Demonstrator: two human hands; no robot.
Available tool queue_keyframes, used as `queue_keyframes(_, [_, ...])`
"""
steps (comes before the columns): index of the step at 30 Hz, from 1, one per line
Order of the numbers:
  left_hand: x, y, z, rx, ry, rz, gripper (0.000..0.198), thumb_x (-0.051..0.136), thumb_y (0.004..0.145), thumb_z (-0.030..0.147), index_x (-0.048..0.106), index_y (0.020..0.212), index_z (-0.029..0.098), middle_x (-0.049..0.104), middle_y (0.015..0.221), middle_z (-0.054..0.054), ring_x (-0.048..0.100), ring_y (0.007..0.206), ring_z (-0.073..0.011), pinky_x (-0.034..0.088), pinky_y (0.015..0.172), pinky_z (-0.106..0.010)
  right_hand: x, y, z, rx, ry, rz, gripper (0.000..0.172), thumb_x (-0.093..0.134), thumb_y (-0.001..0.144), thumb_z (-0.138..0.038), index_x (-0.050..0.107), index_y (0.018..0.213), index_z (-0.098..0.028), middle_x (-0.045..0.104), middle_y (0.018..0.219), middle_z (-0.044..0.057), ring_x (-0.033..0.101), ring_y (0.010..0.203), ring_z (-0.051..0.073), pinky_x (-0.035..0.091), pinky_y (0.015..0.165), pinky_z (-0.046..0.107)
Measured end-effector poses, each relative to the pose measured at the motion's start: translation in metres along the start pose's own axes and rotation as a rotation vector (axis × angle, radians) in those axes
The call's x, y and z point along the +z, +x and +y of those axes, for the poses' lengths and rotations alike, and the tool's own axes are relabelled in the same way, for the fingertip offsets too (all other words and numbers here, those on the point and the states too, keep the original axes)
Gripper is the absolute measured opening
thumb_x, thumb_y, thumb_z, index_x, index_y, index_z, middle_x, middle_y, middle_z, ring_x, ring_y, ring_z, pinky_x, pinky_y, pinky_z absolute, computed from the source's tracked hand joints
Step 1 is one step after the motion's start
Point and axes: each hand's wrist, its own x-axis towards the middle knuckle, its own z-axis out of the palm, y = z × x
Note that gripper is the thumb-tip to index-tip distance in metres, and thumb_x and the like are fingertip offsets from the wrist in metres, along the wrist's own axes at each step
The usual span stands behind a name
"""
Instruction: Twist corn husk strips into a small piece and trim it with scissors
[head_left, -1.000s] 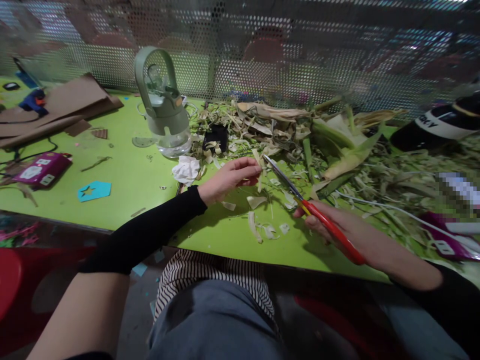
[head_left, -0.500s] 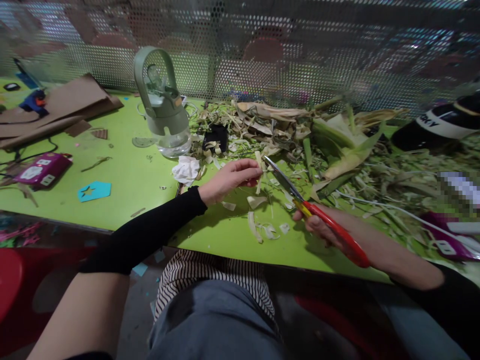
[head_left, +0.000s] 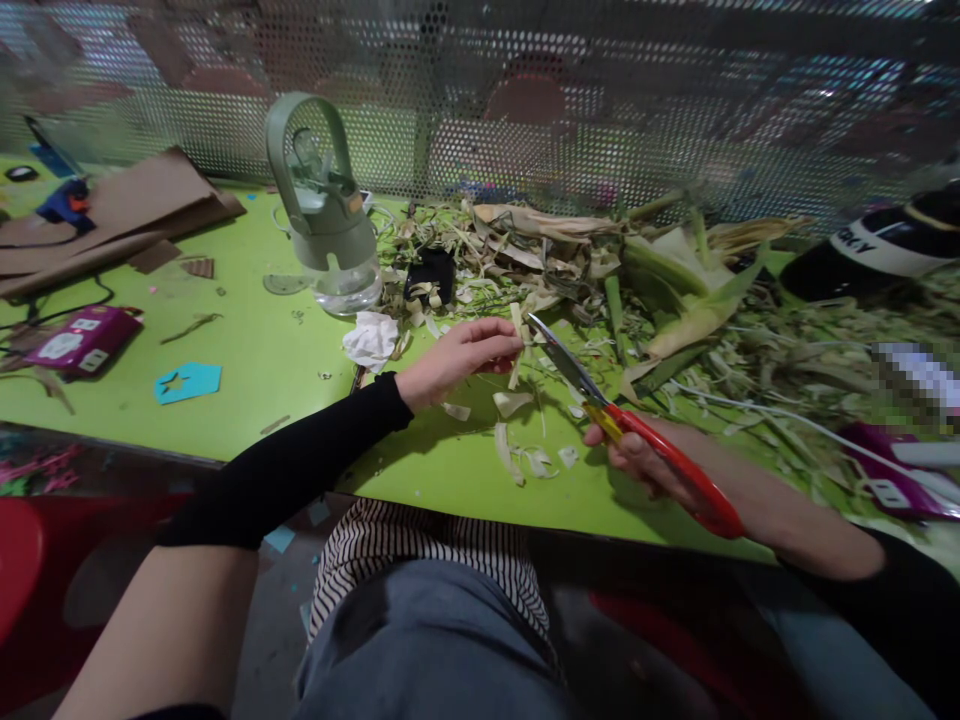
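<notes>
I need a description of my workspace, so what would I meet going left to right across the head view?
Purple box, blue cutout, green-handled bottle, left hand pinching a pale strip, red-handled scissors, black bottle.

dim light | table [head_left: 247,325] brighter at left | soft shadow [head_left: 626,500] below right hand [head_left: 636,456] | pixelated patch [head_left: 919,380] far right
</notes>
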Motion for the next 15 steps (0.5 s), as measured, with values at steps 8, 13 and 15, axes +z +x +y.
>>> queue_keyframes(8, [0.0,0.001,-0.003,0.036,0.001,-0.008,0.014,0.063,0.092,0.021,0.057,0.081,0.016,0.055,0.073,0.005,0.052,0.065,-0.0055,0.042,0.074,-0.024,0.004,0.002,0.002,0.057,0.105,-0.008,0.054,0.067,0.079,-0.076,0.056,0.086,-0.024,0.048,0.067,-0.005,0.042,0.055,0.011,0.035,0.049,0.024])
queue_keyframes(13, [0.001,0.001,-0.002,0.056,0.01,0.0,0.013,0.061,0.092,0.019,0.056,0.081,0.016,0.054,0.074,0.005,0.051,0.067,-0.0059,0.043,0.075,-0.025,0.005,0.004,0.004,0.142,0.203,0.01,0.052,0.071,0.076,-0.073,0.059,0.085,-0.023,0.049,0.07,-0.004,0.043,0.056,0.01,0.035,0.048,0.021])
queue_keyframes(15, [0.001,0.0,-0.002,0.082,0.034,0.001,0.013,0.061,0.093,0.02,0.055,0.081,0.016,0.053,0.075,0.005,0.051,0.067,-0.0061,0.042,0.075,-0.025,0.009,0.004,-0.003,0.176,0.248,0.021,0.058,0.073,0.07,-0.076,0.059,0.086,-0.023,0.049,0.068,-0.004,0.044,0.056,0.009,0.035,0.048,0.02])
